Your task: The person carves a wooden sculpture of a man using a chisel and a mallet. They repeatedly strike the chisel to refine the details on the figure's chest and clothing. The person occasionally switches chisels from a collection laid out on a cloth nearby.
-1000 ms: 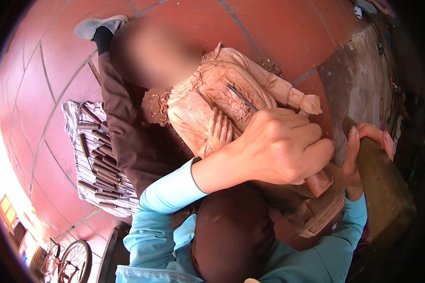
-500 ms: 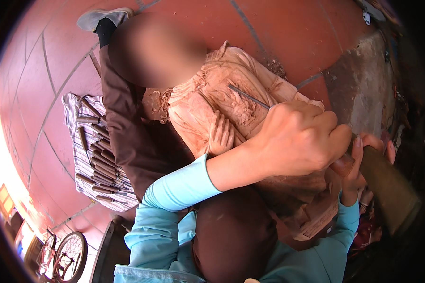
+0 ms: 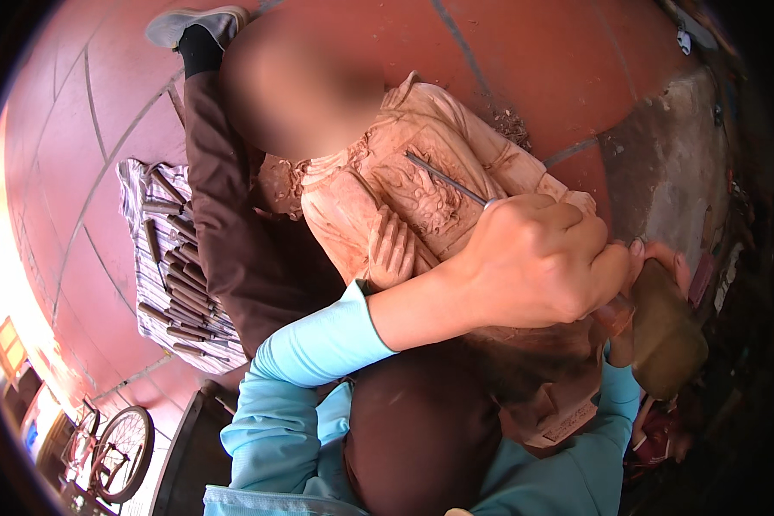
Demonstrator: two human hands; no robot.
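My left hand (image 3: 542, 258) is closed in a fist around a carving chisel (image 3: 447, 179), its handle mostly hidden in the fingers. The thin metal shaft points up and left over carved relief on the chest of a wooden statue (image 3: 482, 155). Whether the tip touches the wood I cannot tell. Just beyond that fist, my right hand (image 3: 662, 258) grips a wooden mallet (image 3: 669, 335), whose blurred head is close to the left hand. The left hand partly covers the right. Lying in front of me, the statue has robe folds and a carved hand (image 3: 393, 249).
On the left, a striped cloth (image 3: 155, 322) bears several wooden-handled carving tools (image 3: 189, 297). My brown-trousered leg (image 3: 219, 198) stretches beside the statue. Wood shavings (image 3: 512, 127) lie on the red tiled floor (image 3: 542, 52). A bicycle (image 3: 116, 456) stands at the lower left.
The mallet and my right hand have moved left, closer to the left fist. My left hand keeps its grip, and the chisel tip sits slightly farther left in the view.
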